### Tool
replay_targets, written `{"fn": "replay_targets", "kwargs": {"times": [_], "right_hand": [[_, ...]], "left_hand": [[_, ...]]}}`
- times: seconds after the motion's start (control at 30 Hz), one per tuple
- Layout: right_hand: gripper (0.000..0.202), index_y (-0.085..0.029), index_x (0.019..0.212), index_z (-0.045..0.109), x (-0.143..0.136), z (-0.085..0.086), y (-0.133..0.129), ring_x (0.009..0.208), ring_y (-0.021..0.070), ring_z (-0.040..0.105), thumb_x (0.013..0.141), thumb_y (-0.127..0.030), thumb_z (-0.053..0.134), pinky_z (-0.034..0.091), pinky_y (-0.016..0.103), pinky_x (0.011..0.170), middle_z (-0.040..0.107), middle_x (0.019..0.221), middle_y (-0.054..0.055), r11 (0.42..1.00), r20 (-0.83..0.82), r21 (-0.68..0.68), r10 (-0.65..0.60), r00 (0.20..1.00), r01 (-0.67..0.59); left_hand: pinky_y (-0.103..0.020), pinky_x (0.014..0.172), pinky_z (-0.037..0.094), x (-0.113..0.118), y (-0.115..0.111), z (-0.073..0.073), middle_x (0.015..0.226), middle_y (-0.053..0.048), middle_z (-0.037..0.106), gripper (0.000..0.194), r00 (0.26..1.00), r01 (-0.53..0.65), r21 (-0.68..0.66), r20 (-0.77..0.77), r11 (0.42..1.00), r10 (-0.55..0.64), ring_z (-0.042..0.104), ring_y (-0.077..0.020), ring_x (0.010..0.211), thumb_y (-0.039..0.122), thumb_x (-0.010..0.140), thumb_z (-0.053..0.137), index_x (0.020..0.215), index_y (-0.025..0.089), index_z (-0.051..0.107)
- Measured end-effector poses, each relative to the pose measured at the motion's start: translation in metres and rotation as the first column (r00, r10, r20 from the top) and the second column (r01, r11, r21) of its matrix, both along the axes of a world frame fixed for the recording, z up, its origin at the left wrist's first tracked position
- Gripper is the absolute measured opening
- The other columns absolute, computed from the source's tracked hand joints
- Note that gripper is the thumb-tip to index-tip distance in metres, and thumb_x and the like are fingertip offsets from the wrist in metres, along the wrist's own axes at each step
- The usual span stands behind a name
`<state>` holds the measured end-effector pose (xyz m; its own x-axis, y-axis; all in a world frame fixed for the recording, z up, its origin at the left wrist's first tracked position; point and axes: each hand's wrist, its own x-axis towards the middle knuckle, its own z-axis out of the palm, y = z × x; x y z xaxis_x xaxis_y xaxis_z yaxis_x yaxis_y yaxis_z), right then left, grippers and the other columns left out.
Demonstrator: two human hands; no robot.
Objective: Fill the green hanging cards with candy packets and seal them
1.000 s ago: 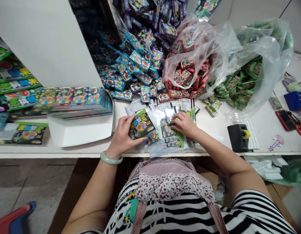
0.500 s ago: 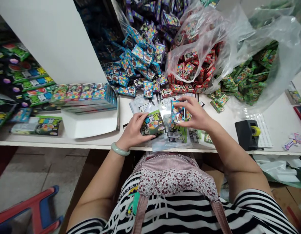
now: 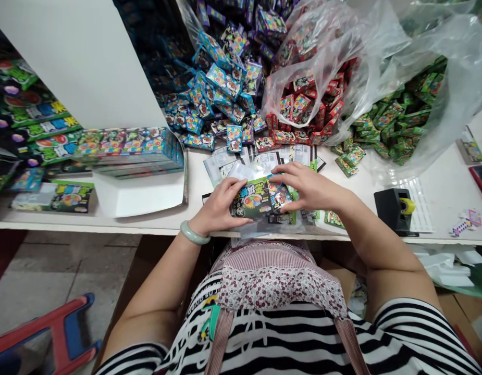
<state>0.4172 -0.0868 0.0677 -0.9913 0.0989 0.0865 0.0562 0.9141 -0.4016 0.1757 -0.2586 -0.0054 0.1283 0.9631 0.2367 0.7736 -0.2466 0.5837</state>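
Note:
My left hand (image 3: 224, 204) is closed on a black-and-green printed packet (image 3: 251, 200) near the table's front edge. Small blue printed boxes (image 3: 279, 195) are gripped by my right hand (image 3: 303, 188), thumb below and fingers above. Their left side meets the packet's right end, overlapping or touching it; whether they are partly inside it I cannot tell. Beneath both hands lie clear plastic sleeves and flat black-and-green packets (image 3: 282, 217), partly covered.
Loose blue boxes (image 3: 221, 83) are heaped at the back, beside red boxes (image 3: 299, 107) and green boxes (image 3: 405, 120) in clear bags. An open white carton (image 3: 147, 195) with stacked rows stands left. A black tape dispenser (image 3: 391, 211) stands right.
My right hand has brought the blue boxes left and slightly down against the packet's right end. The packet in my left hand has turned nearly level and shifted slightly right.

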Motion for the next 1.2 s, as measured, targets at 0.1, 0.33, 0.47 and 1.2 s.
{"fn": "replay_targets", "kwargs": {"times": [0.1, 0.33, 0.47, 1.2], "right_hand": [[0.074, -0.023, 0.140, 0.052, -0.003, -0.004, 0.001, 0.125, 0.0342, 0.051, 0.077, -0.048, 0.080, 0.045, 0.056, 0.104, 0.055, 0.136, 0.016, 0.998, 0.004, -0.040, -0.040, 0.999, 0.040], [0.075, -0.028, 0.140, 0.047, -0.004, -0.024, -0.017, 0.142, 0.0343, 0.038, 0.079, -0.063, 0.072, 0.037, 0.058, 0.116, 0.039, 0.150, 0.015, 0.941, -0.144, -0.255, -0.265, 0.953, 0.223], [0.056, -0.031, 0.131, 0.056, 0.001, -0.034, -0.043, 0.140, 0.0346, 0.041, 0.084, -0.057, 0.070, 0.039, 0.059, 0.115, 0.042, 0.146, 0.013, 0.864, -0.166, -0.372, -0.421, 0.892, 0.338], [0.038, -0.029, 0.120, 0.058, 0.007, -0.078, -0.104, 0.088, 0.0177, 0.069, 0.083, -0.034, 0.069, 0.060, 0.039, 0.086, 0.070, 0.112, 0.005, 0.413, -0.193, -0.836, -0.838, 0.511, 0.361]], "left_hand": [[-0.052, 0.106, 0.048, 0.003, 0.004, 0.004, 0.128, -0.014, 0.049, 0.093, 1.000, -0.029, -0.015, 0.000, 0.999, 0.029, 0.052, -0.0335, 0.122, 0.058, 0.071, 0.078, 0.147, 0.022, 0.038], [-0.053, 0.103, 0.049, 0.014, 0.003, 0.000, 0.126, -0.014, 0.051, 0.096, 0.983, -0.179, 0.115, -0.027, 0.977, 0.183, 0.054, -0.0340, 0.118, 0.060, 0.068, 0.080, 0.144, 0.020, 0.039], [-0.054, 0.104, 0.048, 0.030, 0.003, -0.001, 0.127, -0.015, 0.054, 0.098, 0.949, -0.311, 0.227, 0.021, 0.923, 0.315, 0.055, -0.0358, 0.119, 0.058, 0.061, 0.085, 0.140, 0.020, 0.041], [-0.031, 0.086, 0.060, 0.076, -0.027, -0.017, 0.116, -0.006, 0.069, 0.035, 0.742, -0.353, 0.030, 0.618, 0.935, 0.261, 0.070, -0.0178, 0.099, 0.034, 0.091, 0.065, 0.125, 0.024, 0.061]]}}
